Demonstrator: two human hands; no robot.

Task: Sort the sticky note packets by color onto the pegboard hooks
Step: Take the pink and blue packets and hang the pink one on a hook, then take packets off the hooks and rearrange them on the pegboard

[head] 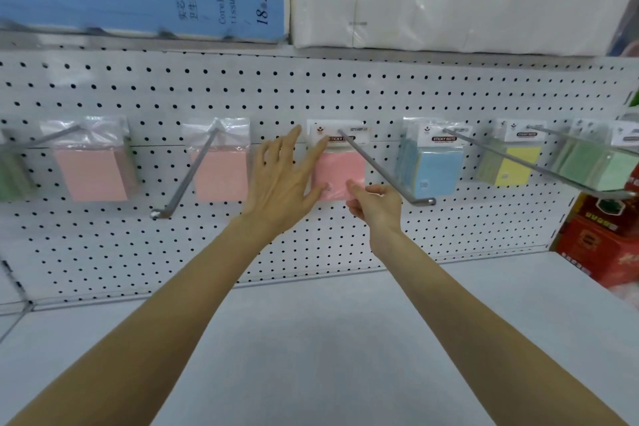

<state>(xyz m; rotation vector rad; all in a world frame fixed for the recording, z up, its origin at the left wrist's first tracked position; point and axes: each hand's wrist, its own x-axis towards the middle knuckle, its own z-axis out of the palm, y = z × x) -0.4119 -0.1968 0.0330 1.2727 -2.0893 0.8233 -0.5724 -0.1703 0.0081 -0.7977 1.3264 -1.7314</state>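
On the centre hook [380, 169], the pink packet [340, 169] looks threaded and pushed back against the pegboard [311, 93].

Your right hand [375, 206] pinches its lower corner. Your left hand [280, 183] is wide, fingers spread straight, tips touching the header card.

Risks:
- Pulling down on that corner loads the header hole, which could tear or skew the packet.
- The hook rod runs out toward you just right of your right hand. Its upturned tip [427, 201] can snag your wrist if you withdraw sideways.
- Swinging right bumps the blue packets [437, 169] next door.

Room:
- The neighbouring pink packet [221, 173] sits just left of your left hand, and its hook [186, 180] angles down and left.
- There's bare board above and below the row, and open shelf [328, 339] under your arms.
- Straight back and down looks the cleanest exit.
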